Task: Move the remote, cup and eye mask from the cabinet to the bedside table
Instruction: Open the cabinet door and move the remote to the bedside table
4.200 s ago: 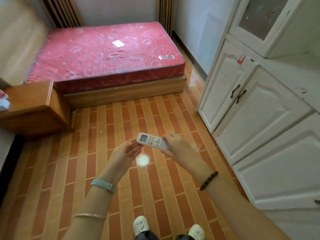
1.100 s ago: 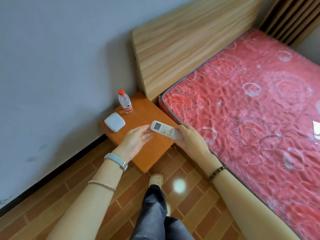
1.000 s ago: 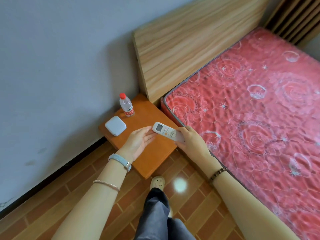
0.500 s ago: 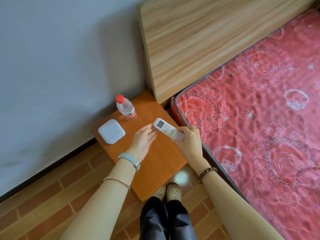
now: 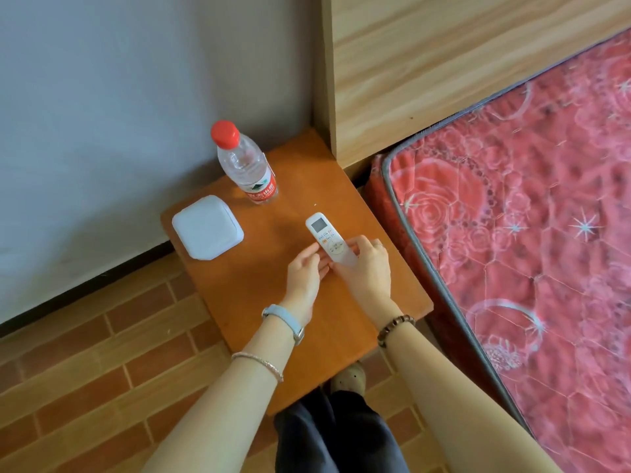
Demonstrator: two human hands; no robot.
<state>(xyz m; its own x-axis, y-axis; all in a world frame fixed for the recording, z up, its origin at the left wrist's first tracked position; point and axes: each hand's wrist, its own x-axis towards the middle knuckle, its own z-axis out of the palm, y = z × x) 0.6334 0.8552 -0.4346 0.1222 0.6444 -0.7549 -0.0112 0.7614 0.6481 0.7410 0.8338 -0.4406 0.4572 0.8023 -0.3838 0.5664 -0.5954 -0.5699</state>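
Observation:
A white remote (image 5: 327, 235) with a small screen lies low over the orange bedside table (image 5: 266, 291), screen end pointing away from me. My right hand (image 5: 367, 266) grips its near end from the right. My left hand (image 5: 307, 271) touches its left side with the fingertips. I cannot tell whether the remote rests on the table top. No cup or eye mask is in view.
A clear water bottle (image 5: 244, 163) with a red cap stands at the table's back edge. A white square box (image 5: 207, 227) lies at the back left. The red mattress (image 5: 532, 213) and wooden headboard (image 5: 444, 63) are on the right, a grey wall behind.
I have walked from the cabinet to the bedside table. Both hands have lowered the remote toward the table top, and my left hand has closed in against it.

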